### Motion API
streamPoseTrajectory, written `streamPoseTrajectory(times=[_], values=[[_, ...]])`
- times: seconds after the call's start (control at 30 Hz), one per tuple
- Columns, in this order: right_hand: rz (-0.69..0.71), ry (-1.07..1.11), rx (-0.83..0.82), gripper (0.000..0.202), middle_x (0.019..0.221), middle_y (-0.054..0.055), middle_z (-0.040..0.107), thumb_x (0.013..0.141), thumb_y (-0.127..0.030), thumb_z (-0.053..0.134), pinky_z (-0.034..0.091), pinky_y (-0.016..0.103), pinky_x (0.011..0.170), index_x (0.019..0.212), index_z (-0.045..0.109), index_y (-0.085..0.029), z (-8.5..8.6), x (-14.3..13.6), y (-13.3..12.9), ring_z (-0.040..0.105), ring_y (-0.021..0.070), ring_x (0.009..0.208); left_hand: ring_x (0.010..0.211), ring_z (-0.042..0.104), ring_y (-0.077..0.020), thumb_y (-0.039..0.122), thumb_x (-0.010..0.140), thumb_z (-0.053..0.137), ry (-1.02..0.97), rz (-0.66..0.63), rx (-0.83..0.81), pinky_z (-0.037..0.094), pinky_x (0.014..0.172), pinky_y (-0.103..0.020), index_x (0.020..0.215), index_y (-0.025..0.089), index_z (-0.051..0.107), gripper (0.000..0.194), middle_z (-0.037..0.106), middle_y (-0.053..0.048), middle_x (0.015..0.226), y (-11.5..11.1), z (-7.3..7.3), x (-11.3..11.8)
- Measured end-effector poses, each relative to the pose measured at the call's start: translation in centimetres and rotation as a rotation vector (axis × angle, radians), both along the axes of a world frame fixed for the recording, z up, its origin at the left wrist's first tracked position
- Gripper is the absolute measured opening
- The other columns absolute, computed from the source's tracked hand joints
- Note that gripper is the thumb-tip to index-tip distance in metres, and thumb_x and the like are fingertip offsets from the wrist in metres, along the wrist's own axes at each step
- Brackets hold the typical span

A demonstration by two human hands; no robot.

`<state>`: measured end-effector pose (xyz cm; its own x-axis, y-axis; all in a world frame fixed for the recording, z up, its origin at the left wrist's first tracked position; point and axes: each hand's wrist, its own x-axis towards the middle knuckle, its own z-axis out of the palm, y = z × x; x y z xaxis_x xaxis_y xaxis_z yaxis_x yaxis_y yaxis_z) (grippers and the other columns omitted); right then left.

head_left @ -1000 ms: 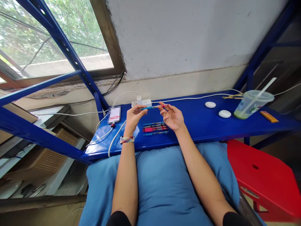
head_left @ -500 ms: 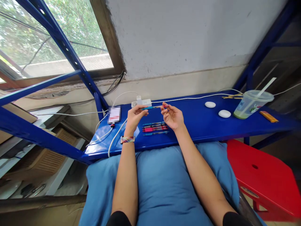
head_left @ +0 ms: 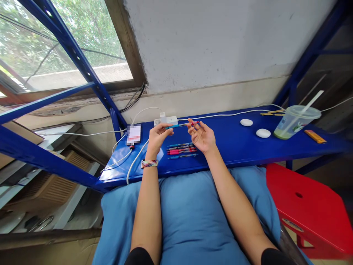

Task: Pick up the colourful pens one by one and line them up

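Note:
A pen (head_left: 180,126) with a blue barrel on the left and a red part at its right end is held nearly level above the desk. The thumb and fingers of my left hand (head_left: 158,138) pinch its blue end. My right hand (head_left: 202,138), palm turned up, has its fingertips around the red end. Below the hands, several blue, pink and dark pens (head_left: 182,150) lie side by side on the blue desk (head_left: 226,145).
A white power strip (head_left: 169,120) with cables sits by the wall. To the right are two white rounded objects (head_left: 263,133), a plastic cup with a straw (head_left: 296,123) and an orange packet (head_left: 315,136). A blue cushion (head_left: 190,213) covers my lap; a red stool (head_left: 311,202) stands beside it.
The fingers of my right hand have loosened and spread slightly, so more of the pen's red end shows. My left hand has stayed in place on the blue end.

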<state>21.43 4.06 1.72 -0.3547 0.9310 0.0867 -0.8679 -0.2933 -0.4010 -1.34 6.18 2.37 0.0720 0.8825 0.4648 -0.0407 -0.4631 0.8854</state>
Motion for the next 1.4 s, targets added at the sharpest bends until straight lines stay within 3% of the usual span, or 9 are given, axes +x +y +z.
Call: streamPoseTrajectory(times=[0.2, 0.5, 0.67, 0.83, 0.97, 1.13, 1.4], values=[[-0.003, -0.016, 0.024, 0.024, 0.091, 0.004, 0.078, 0.106, -0.017, 0.046, 0.063, 0.015, 0.061, 0.118, 0.066, -0.018, -0.62, 0.22, 0.62, 0.075, 0.01, 0.075, 0.076, 0.077, -0.0194, 0.033, 0.078, 0.091, 0.006, 0.003, -0.009, 0.066, 0.081, -0.037, 0.101, 0.018, 0.085, 0.029, 0.079, -0.005, 0.083, 0.08, -0.11, 0.05], [-0.009, 0.007, 0.014, 0.03, 0.097, 0.006, 0.08, 0.108, -0.023, 0.043, 0.064, 0.017, 0.059, 0.126, 0.066, -0.017, -0.55, 0.18, 0.46, 0.077, 0.0117, 0.078, 0.076, 0.076, -0.0187, 0.032, 0.079, 0.091, 0.008, 0.008, -0.014, 0.066, 0.082, -0.036, 0.101, 0.017, 0.085, 0.028, 0.079, -0.005, 0.082, -0.08, 0.08, 0.09], [-0.019, -0.039, 0.019, 0.024, 0.092, 0.003, 0.079, 0.108, -0.018, 0.044, 0.064, 0.015, 0.06, 0.118, 0.067, -0.02, -0.36, 0.02, 0.49, 0.076, 0.0098, 0.076, 0.076, 0.077, -0.0189, 0.032, 0.079, 0.091, -0.009, 0.011, -0.013, 0.066, 0.081, -0.035, 0.103, 0.018, 0.085, 0.028, 0.08, -0.005, 0.084, 0.15, -0.18, -0.09], [-0.035, -0.019, -0.014, 0.033, 0.098, 0.007, 0.081, 0.113, -0.024, 0.037, 0.064, 0.016, 0.058, 0.128, 0.066, -0.018, -0.01, -0.19, 0.23, 0.077, 0.0112, 0.078, 0.076, 0.077, -0.0183, 0.031, 0.079, 0.091, -0.013, 0.011, -0.017, 0.066, 0.08, -0.034, 0.101, 0.018, 0.086, 0.026, 0.08, -0.006, 0.085, 0.12, -0.21, -0.13], [-0.048, -0.037, -0.01, 0.03, 0.093, 0.004, 0.08, 0.111, -0.019, 0.041, 0.064, 0.015, 0.06, 0.123, 0.068, -0.02, -0.14, -0.1, 0.3, 0.076, 0.0103, 0.076, 0.076, 0.077, -0.0189, 0.031, 0.08, 0.09, -0.008, 0.012, -0.015, 0.067, 0.08, -0.036, 0.102, 0.018, 0.085, 0.026, 0.081, -0.006, 0.086, 0.08, -0.2, -0.08], [-0.045, -0.027, 0.003, 0.034, 0.106, 0.009, 0.083, 0.114, -0.029, 0.041, 0.066, 0.018, 0.062, 0.131, 0.068, -0.017, -0.05, -0.14, 0.25, 0.078, 0.0118, 0.079, 0.076, 0.077, -0.0188, 0.032, 0.078, 0.091, -0.009, 0.014, -0.021, 0.067, 0.079, -0.035, 0.1, 0.018, 0.085, 0.027, 0.081, -0.006, 0.086, 0.05, -0.2, -0.1], [-0.113, -0.037, -0.039, 0.03, 0.096, 0.009, 0.083, 0.112, -0.02, 0.043, 0.068, 0.018, 0.067, 0.127, 0.069, -0.016, -0.02, -0.46, 0.34, 0.079, 0.0123, 0.077, 0.076, 0.077, -0.0192, 0.032, 0.079, 0.091, 0.004, 0.014, -0.021, 0.067, 0.08, -0.036, 0.101, 0.017, 0.085, 0.027, 0.08, -0.007, 0.086, -0.12, 0.01, -0.01]])
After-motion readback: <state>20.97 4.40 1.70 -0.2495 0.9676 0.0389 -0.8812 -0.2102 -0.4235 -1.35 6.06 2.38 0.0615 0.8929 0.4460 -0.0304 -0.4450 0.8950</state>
